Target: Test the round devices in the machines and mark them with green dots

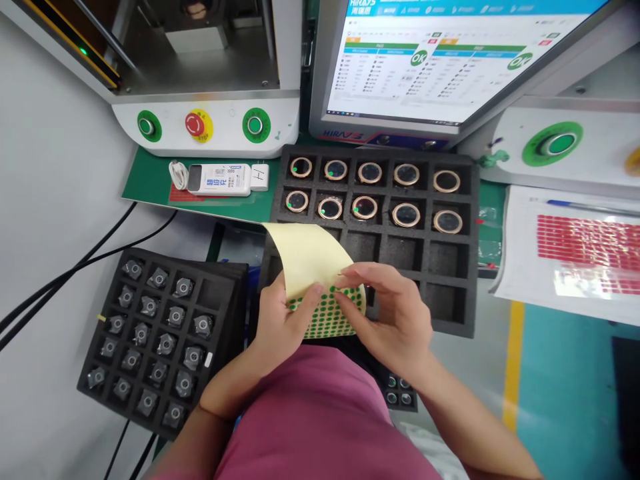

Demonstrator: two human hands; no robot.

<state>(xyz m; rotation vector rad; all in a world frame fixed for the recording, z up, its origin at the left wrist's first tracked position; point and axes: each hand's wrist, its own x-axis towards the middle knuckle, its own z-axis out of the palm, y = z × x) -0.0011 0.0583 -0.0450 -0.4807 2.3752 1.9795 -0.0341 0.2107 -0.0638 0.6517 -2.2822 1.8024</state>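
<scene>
My left hand [286,317] grips a sheet of green dot stickers [327,317] by its left side, thumb on top. The upper part of the sheet is bare pale-yellow backing that curls away from me. My right hand [393,313] pinches at the top row of dots, thumb and forefinger close together at a green dot sticker [333,289]. Whether that dot has come off the backing is too small to tell. Behind the sheet lies a black foam tray [453,270] with round watch-like parts [406,175] in its two far rows. Several parts at the left carry a green dot.
To the left, a second foam tray [210,293] holds small dark parts. A white charger box [220,180] lies on the green bench. Beyond stand a machine with a red stop button [195,124] and a monitor [400,73]. Red sticker strips [585,250] and a pen [595,208] lie on paper at right.
</scene>
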